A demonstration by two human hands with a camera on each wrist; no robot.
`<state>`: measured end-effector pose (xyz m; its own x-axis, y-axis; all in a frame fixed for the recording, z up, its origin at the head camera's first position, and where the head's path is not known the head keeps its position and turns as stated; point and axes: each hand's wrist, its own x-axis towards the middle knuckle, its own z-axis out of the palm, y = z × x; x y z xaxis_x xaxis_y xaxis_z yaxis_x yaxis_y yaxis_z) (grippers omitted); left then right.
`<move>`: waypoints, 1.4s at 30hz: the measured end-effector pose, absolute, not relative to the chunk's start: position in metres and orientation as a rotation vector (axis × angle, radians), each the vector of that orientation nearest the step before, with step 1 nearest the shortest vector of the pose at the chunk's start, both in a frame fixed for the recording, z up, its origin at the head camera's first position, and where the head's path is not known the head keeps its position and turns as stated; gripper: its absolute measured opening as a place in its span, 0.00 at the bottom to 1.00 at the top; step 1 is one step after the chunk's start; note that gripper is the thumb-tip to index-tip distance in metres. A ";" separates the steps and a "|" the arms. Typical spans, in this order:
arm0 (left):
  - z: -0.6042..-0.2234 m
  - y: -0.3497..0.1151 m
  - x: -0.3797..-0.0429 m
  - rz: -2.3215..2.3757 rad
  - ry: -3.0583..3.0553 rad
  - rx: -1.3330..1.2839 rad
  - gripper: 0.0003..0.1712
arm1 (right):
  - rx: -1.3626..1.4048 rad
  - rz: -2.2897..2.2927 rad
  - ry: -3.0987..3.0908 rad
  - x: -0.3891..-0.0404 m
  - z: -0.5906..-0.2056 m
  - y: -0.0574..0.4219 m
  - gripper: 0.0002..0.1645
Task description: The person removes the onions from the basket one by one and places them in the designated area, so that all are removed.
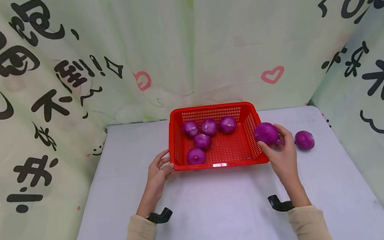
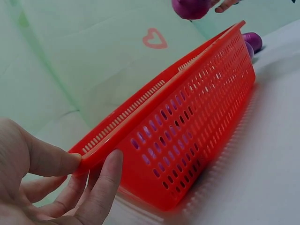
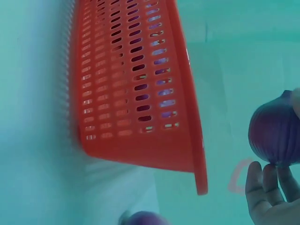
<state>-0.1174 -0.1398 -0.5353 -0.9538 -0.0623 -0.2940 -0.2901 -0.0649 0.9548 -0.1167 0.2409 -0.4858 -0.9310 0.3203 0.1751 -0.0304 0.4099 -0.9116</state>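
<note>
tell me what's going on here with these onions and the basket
A person's right hand is holding a purple onion up by the right end of a red basket. The left hand grips the basket's rim at its near left corner. Five onions are already inside, and at least one loose onion sits on the table to the right.

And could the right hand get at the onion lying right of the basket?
Probably not to grasp it: the right hand holds another onion. Otherwise the way looks free, with the loose onion close by on the table.
</note>
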 end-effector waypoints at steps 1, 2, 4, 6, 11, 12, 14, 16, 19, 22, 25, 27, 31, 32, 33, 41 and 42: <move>-0.535 -0.140 -0.117 2.148 2.033 -0.390 0.35 | -0.266 1.533 -2.324 -0.115 -0.487 0.242 0.46; -0.535 -0.140 -0.117 2.154 2.027 -0.391 0.35 | -0.276 1.539 -2.297 -0.113 -0.489 0.243 0.46; -0.534 -0.141 -0.116 2.152 2.028 -0.390 0.35 | -0.291 1.541 -2.241 -0.111 -0.492 0.245 0.45; -0.534 -0.141 -0.115 2.150 2.028 -0.391 0.35 | -0.295 1.541 -2.184 -0.108 -0.497 0.247 0.45; -0.535 -0.140 -0.115 2.144 2.033 -0.396 0.35 | -0.339 1.534 -2.060 -0.101 -0.507 0.252 0.44; -0.535 -0.140 -0.115 2.142 2.033 -0.398 0.35 | -0.357 1.528 -2.042 -0.100 -0.509 0.252 0.43; -0.535 -0.140 -0.115 2.137 2.035 -0.405 0.35 | -0.403 1.512 -2.016 -0.098 -0.512 0.254 0.44; -0.536 -0.140 -0.115 2.131 2.036 -0.412 0.35 | -0.450 1.498 -2.001 -0.095 -0.516 0.257 0.44; -0.536 -0.141 -0.115 2.132 2.034 -0.409 0.35 | -0.526 1.464 -2.006 -0.092 -0.522 0.262 0.44; -0.535 -0.141 -0.115 2.138 2.038 -0.394 0.35 | -0.574 1.439 -2.015 -0.091 -0.527 0.269 0.44; -0.534 -0.142 -0.115 2.155 2.032 -0.382 0.35 | -0.619 1.421 -2.025 -0.091 -0.532 0.275 0.44; -0.535 -0.142 -0.115 2.164 2.026 -0.380 0.35 | -0.661 1.415 -2.036 -0.090 -0.536 0.280 0.44; -0.535 -0.142 -0.115 2.152 2.018 -0.394 0.35 | -0.764 1.407 -2.051 -0.088 -0.544 0.290 0.45; -0.535 -0.142 -0.115 2.150 2.015 -0.399 0.35 | -0.781 1.404 -2.053 -0.088 -0.546 0.293 0.45; -0.535 -0.142 -0.115 2.148 2.014 -0.402 0.35 | -0.799 1.398 -2.057 -0.088 -0.548 0.295 0.44; -0.533 -0.141 -0.115 2.151 2.019 -0.400 0.35 | -0.924 1.341 -2.133 -0.093 -0.557 0.311 0.45; -0.533 -0.141 -0.115 2.150 2.019 -0.399 0.35 | -0.944 1.337 -2.146 -0.094 -0.558 0.313 0.45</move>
<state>-0.1151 -0.1407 -0.5327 -0.9508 -0.0620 -0.3037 -0.2992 -0.0723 0.9514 -0.0940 0.3134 -0.5581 -0.6708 0.7416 0.0109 0.3169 0.2999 -0.8998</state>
